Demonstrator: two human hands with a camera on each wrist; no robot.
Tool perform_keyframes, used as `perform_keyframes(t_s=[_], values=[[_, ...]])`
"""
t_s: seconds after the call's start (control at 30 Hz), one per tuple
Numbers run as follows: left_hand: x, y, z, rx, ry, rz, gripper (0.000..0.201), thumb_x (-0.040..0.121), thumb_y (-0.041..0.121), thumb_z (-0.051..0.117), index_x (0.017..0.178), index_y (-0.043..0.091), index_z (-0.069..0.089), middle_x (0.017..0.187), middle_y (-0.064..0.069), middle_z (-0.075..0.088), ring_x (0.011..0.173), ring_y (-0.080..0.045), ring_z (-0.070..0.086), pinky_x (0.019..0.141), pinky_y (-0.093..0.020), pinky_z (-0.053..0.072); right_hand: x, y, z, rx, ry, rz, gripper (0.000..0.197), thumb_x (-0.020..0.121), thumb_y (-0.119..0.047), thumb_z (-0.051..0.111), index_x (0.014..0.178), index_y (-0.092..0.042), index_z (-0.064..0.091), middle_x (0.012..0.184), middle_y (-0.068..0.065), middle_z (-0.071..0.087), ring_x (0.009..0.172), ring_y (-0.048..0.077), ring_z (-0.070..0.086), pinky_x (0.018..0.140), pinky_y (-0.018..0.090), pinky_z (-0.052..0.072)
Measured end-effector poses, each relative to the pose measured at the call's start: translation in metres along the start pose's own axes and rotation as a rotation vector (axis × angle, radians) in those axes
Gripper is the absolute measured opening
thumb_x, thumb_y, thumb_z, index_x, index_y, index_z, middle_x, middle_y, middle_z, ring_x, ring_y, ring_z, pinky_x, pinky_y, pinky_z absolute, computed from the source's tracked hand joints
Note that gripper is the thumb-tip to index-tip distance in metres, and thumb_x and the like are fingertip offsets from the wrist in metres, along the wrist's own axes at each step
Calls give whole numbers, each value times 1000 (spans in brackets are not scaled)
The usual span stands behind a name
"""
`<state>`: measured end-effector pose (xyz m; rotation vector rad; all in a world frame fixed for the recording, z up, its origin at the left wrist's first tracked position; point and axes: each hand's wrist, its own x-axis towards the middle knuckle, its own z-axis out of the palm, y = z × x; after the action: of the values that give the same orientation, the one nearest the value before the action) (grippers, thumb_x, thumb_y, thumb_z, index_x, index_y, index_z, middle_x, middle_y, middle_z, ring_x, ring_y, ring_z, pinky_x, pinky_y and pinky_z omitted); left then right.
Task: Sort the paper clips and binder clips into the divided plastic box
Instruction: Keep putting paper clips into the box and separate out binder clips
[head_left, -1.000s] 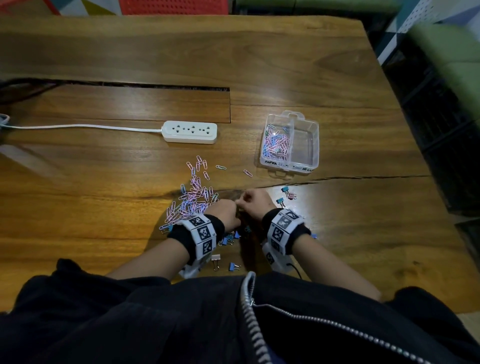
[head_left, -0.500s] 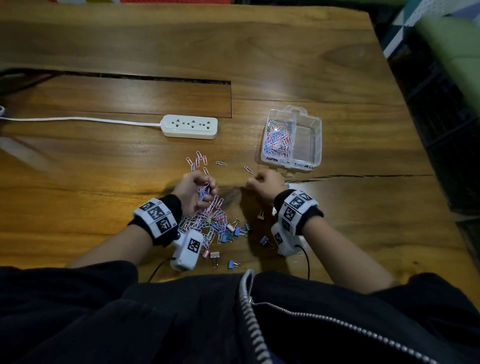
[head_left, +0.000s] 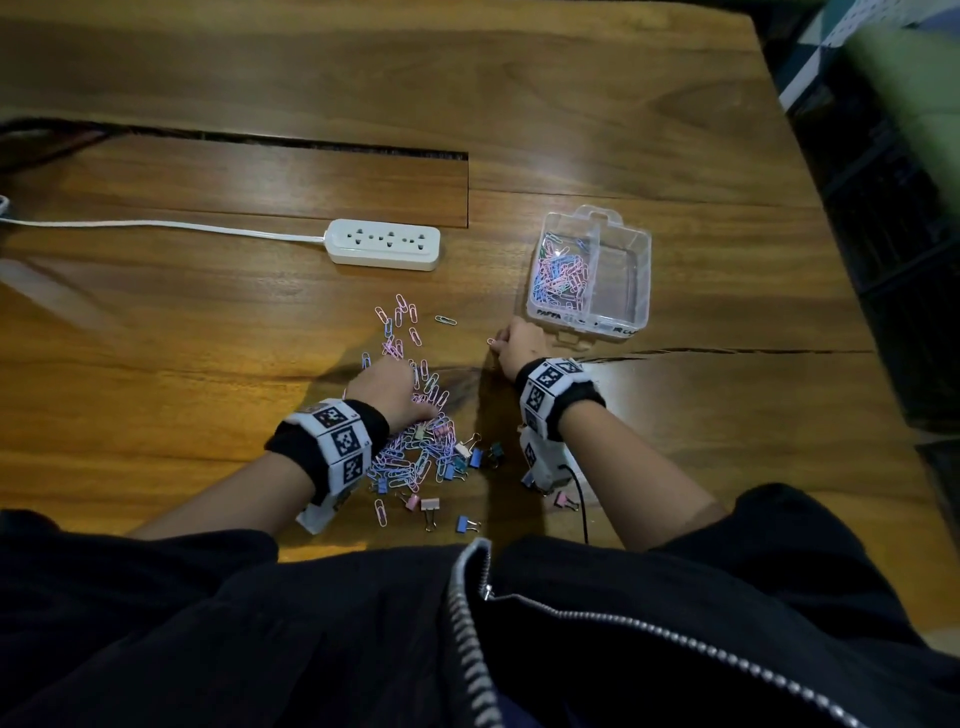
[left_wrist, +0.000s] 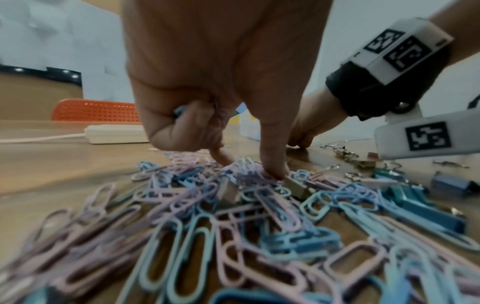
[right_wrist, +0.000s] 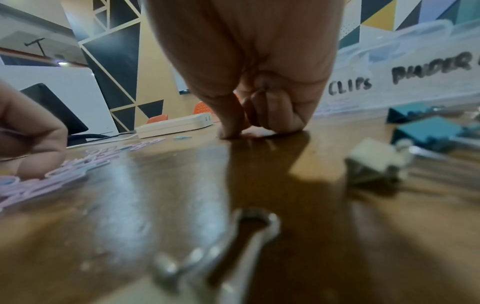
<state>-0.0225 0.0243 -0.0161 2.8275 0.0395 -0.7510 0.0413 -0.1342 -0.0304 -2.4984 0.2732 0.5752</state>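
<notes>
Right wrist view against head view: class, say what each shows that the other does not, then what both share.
Only the right wrist view makes the box's handwritten labels readable: "CLIPS" and "BINDER".

Only the head view shows inside the divided plastic box: paper clips fill its left compartment, the right one looks empty.

Both show the right hand with fingertips down on the table, and the white power strip.

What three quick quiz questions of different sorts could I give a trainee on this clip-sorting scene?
1. True or false: the right compartment of the divided plastic box holds binder clips.
2. Which hand works in the paper clip pile: A left hand, B right hand?
3. Fill in: the white ____ lies left of the box.

Key: 1 false, it looks empty; 2 A; 3 power strip.
</notes>
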Motion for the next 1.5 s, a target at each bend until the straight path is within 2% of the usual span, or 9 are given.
perform_keyframes(t_s=[0.17,0.33,0.43,0.6,0.73,0.9,1.1,1.3,1.5], values=[[2,8,4,-82,-112,50,42,89,28,58,55,6,46,56,-4,42,61,-26,49,70,-35,51,-7,6,-3,-43,-64,-30,18,90,-16,54,95,1,60,103,14,63,83,18,55,73,26,44],[-1,6,-2,-277,-128,98,27,95,25,46,76,6,50,61,-6,43,51,-21,41,51,-27,36,-32,15,-2,348,-104,-101,10,90,-5,50,87,-15,48,74,-6,45,74,11,46,64,19,39],[0,-3,-6,-509,-149,115,26,95,27,45,75,11,49,65,-2,46,48,-14,37,46,-24,34,-35,16,2,753,-234,37,23,90,6,39,93,-11,54,74,-1,46,60,10,41,45,16,36],[5,-12,-15,-984,-183,20,24,96,19,39,73,14,46,63,1,42,48,-10,36,39,-17,33,-40,6,5,967,-309,187,32,92,1,32,67,-10,50,62,2,42,51,9,34,42,16,29],[4,-18,-17,-1485,-265,-70,27,89,8,31,64,12,40,56,0,47,37,-6,40,34,-13,31,-46,-3,13,632,-296,21,27,97,-20,41,71,-14,47,67,-1,44,57,12,41,48,19,31],[2,-22,-16,-1696,-269,-135,29,87,9,26,63,11,42,53,-1,54,37,-9,42,33,-11,32,-48,-6,23,132,-231,-182,19,91,-20,52,105,-7,54,86,1,52,82,16,49,52,15,32],[4,-29,-20,-1281,-195,-154,30,94,20,35,66,16,46,60,3,37,33,-3,32,31,-11,24,-51,-1,23,-73,-305,-318,42,78,-19,69,116,-17,52,121,9,55,111,23,52,95,37,45],[-5,-30,-13,-319,12,31,22,87,35,58,73,18,53,72,4,58,66,-11,54,53,-18,38,-53,-3,23,-218,-259,-390,26,88,-22,56,112,-13,56,118,10,54,110,25,51,95,37,43],[-10,-23,-8,45,74,117,45,74,53,65,102,18,57,100,1,52,89,-15,52,76,-26,44,-51,4,19,-255,-258,-357,19,89,-21,52,102,-7,53,114,9,50,101,22,51,91,32,45]])
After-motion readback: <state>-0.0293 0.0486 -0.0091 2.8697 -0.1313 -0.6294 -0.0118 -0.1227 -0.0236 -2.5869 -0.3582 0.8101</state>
